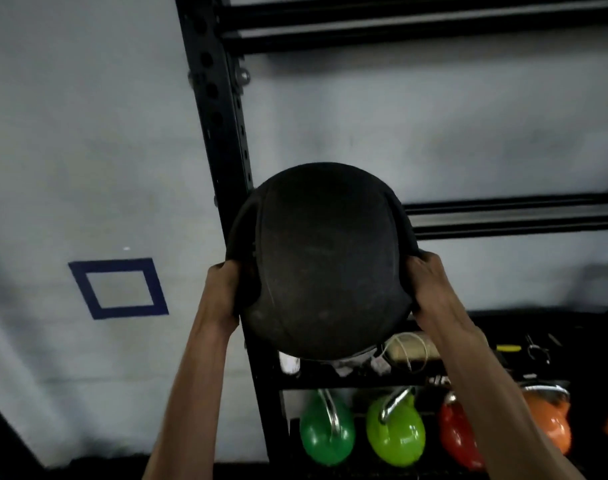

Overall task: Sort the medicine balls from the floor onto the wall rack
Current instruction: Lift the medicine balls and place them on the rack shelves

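A large black medicine ball [325,261] with recessed side handles is held up in front of the black wall rack [222,133]. My left hand [224,294] grips its left handle, fingers curled into the recess. My right hand [430,289] grips the right handle the same way. The ball sits level with the rack's middle pair of rails [513,216], just left of them, and overlaps the rack's upright post. Another pair of rails [416,22] runs higher up.
Below the ball, a rack shelf [364,375] holds small clutter and a beige roll [413,348]. Under it stand two green kettlebells [326,434], a red one [458,434] and an orange one [548,417]. A blue taped square [118,289] marks the grey wall at left.
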A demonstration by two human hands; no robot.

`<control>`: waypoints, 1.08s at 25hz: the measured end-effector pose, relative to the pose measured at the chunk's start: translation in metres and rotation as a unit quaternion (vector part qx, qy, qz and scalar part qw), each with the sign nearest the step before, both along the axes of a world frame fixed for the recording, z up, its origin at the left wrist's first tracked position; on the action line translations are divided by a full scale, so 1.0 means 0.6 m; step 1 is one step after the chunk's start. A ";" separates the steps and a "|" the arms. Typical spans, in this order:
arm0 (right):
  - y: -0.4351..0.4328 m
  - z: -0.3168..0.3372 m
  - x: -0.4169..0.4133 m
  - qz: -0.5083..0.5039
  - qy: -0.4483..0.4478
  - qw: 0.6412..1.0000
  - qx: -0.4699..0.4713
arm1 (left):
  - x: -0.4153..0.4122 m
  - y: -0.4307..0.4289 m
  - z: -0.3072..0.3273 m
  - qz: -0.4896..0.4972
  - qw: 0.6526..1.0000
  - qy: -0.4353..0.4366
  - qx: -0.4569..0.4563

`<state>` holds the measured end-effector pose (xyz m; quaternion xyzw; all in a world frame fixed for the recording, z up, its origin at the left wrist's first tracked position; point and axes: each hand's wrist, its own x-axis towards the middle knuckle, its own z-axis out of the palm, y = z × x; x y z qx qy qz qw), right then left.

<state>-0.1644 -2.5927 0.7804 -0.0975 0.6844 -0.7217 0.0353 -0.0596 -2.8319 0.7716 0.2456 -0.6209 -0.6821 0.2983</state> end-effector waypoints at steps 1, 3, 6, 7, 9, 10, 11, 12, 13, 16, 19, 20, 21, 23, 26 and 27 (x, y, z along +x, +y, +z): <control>-0.006 0.020 -0.019 -0.003 0.018 1.000 -0.004 | -0.012 -0.004 0.023 -0.001 1.000 0.020 -0.003; -0.018 0.054 -0.052 -0.009 0.032 0.999 -0.011 | -0.036 -0.012 0.065 -0.005 0.999 0.054 -0.006; -0.046 0.111 -0.103 -0.004 0.059 0.998 -0.024 | -0.082 -0.027 0.134 -0.004 0.995 0.101 -0.010; -0.058 0.127 -0.124 -0.005 0.070 0.997 -0.025 | -0.098 -0.032 0.154 0.000 0.994 0.113 -0.007; -0.081 0.152 -0.159 -0.011 0.081 0.996 -0.024 | -0.127 -0.041 0.184 0.005 0.992 0.128 0.000; -0.091 0.162 -0.175 -0.009 0.086 0.996 -0.028 | -0.142 -0.046 0.192 0.009 0.991 0.132 0.005; -0.099 0.167 -0.191 -0.006 0.088 0.996 -0.031 | -0.156 -0.051 0.195 0.018 0.991 0.131 0.006; -0.108 0.169 -0.206 -0.007 0.089 0.996 -0.030 | -0.167 -0.057 0.195 0.028 0.991 0.128 0.004; -0.116 0.167 -0.223 -0.006 0.087 0.996 -0.027 | -0.177 -0.065 0.192 0.039 0.992 0.122 0.000; -0.139 0.151 -0.269 0.004 0.079 0.997 0.004 | -0.200 -0.078 0.174 0.054 0.992 0.110 0.001; -0.155 0.143 -0.294 0.017 0.084 0.996 0.030 | -0.206 -0.078 0.162 0.070 0.991 0.114 0.019; -0.161 0.144 -0.298 0.022 0.090 0.995 0.028 | -0.207 -0.080 0.159 0.079 0.989 0.121 0.022; -0.166 0.145 -0.302 0.026 0.092 0.995 0.028 | -0.206 -0.081 0.154 0.088 0.988 0.125 0.025; -0.175 0.155 -0.310 0.037 0.100 0.994 0.035 | -0.209 -0.083 0.152 0.097 0.986 0.135 0.030; -0.188 0.160 -0.316 0.040 0.099 0.994 -0.003 | -0.220 -0.093 0.148 0.108 0.985 0.123 0.060; -0.186 0.159 -0.313 0.035 0.109 0.993 -0.038 | -0.225 -0.094 0.149 0.108 0.985 0.117 0.068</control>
